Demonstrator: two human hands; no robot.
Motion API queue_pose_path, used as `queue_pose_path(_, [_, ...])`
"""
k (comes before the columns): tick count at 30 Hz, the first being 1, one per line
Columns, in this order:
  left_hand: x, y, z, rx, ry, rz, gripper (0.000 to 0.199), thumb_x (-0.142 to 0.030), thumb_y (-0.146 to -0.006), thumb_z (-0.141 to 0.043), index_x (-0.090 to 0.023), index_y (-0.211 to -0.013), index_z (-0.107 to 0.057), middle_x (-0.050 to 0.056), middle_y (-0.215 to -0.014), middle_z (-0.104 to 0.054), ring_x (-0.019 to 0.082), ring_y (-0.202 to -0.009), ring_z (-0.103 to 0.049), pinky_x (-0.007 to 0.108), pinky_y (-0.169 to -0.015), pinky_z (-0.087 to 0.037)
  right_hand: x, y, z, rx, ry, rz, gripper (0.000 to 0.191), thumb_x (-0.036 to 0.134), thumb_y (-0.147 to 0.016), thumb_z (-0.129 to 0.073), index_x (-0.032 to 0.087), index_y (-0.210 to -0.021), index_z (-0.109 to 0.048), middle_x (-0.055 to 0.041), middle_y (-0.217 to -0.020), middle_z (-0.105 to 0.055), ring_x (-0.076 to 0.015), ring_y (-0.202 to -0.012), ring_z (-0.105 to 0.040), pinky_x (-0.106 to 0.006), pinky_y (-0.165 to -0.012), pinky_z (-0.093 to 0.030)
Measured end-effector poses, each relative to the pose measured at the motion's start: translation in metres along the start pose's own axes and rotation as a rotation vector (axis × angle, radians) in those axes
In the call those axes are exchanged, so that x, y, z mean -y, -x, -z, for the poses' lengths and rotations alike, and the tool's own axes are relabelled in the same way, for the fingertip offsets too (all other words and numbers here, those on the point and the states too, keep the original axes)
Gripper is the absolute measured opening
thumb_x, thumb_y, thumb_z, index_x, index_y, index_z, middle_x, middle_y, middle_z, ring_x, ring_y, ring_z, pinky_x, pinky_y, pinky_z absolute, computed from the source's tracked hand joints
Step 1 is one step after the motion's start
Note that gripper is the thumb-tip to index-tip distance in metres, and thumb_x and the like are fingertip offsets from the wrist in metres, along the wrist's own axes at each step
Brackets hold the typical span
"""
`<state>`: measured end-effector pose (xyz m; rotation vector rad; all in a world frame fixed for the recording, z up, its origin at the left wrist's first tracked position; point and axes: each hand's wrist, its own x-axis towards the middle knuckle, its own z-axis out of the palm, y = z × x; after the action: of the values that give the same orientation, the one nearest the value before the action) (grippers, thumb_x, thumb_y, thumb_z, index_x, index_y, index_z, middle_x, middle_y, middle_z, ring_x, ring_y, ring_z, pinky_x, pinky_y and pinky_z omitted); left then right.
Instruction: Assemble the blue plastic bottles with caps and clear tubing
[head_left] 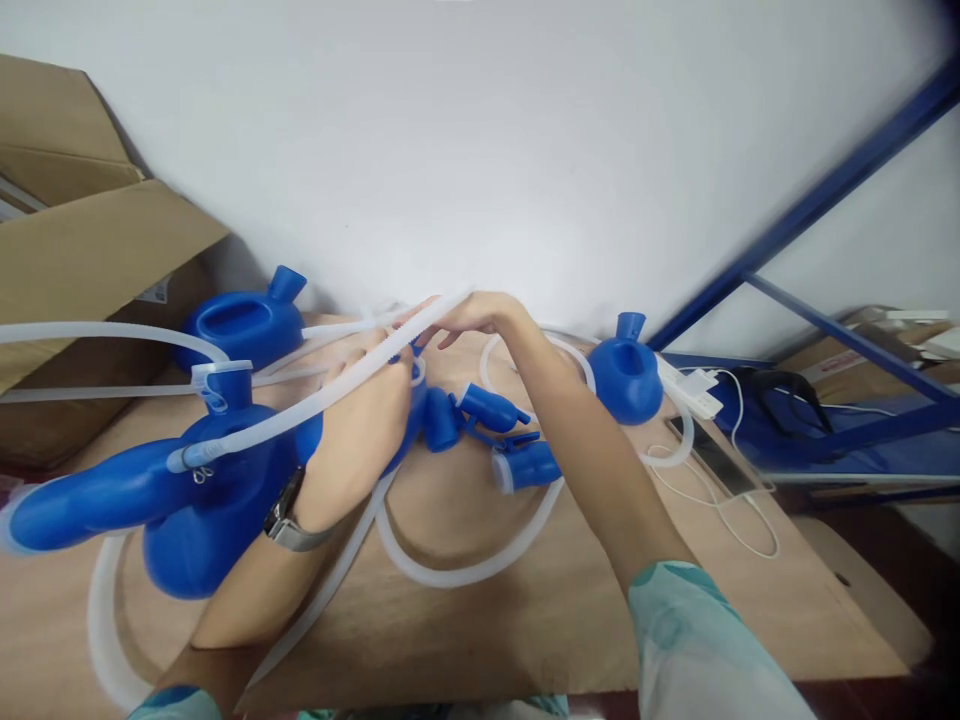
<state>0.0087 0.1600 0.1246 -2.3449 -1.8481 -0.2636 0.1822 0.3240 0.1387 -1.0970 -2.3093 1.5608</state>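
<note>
My left hand (375, 408), below a watch on the wrist, is closed at the neck of a blue plastic bottle (409, 425) that it largely covers. Reaching in from the right, my right hand (474, 313) has its fingers bent down beside the left fingertips. A white corrugated tube (322, 398) crosses in front and hides part of both hands, so what the right fingers pinch is unclear. This tube ends in a blue spout piece (97, 495) at the left. Beside it stands another blue bottle (217, 540) with a pale cap ring.
Loose blue spout fittings (491, 408) lie right of my hands. More blue bottles stand at the back left (244, 325) and right (624, 380). An open cardboard box (97, 250), a phone (712, 455), a power strip (694, 390) and a blue metal frame (817, 190) surround the wooden table (480, 640).
</note>
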Motion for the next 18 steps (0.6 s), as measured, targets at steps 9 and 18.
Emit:
queue_pose_path(9, [0.003, 0.027, 0.025, -0.004, 0.083, -0.117, 0.042, -0.025, -0.099, -0.055, -0.033, -0.138, -0.070, 0.010, -0.138, -0.060, 0.030, -0.093, -0.071, 0.039, -0.069, -0.052, 0.047, -0.019, 0.029, 0.117, 0.333, -0.353, 0.057, 0.058, -0.069, -0.093, 0.010, -0.094, -0.077, -0.0091, -0.104, -0.080, -0.0273, -0.107, -0.079, -0.048, -0.104, -0.059])
queue_pose_path(18, [0.024, 0.026, 0.029, -0.171, 0.583, -0.451, 0.030, -0.034, -0.104, -0.060, -0.031, -0.128, -0.078, 0.006, -0.118, -0.061, 0.021, -0.093, -0.067, 0.036, -0.088, -0.056, 0.042, 0.111, 0.011, -0.127, 0.367, -0.342, 0.050, 0.052, -0.099, -0.066, 0.014, -0.129, -0.075, -0.0105, -0.117, -0.080, -0.0167, -0.088, -0.075, -0.033, -0.083, -0.065])
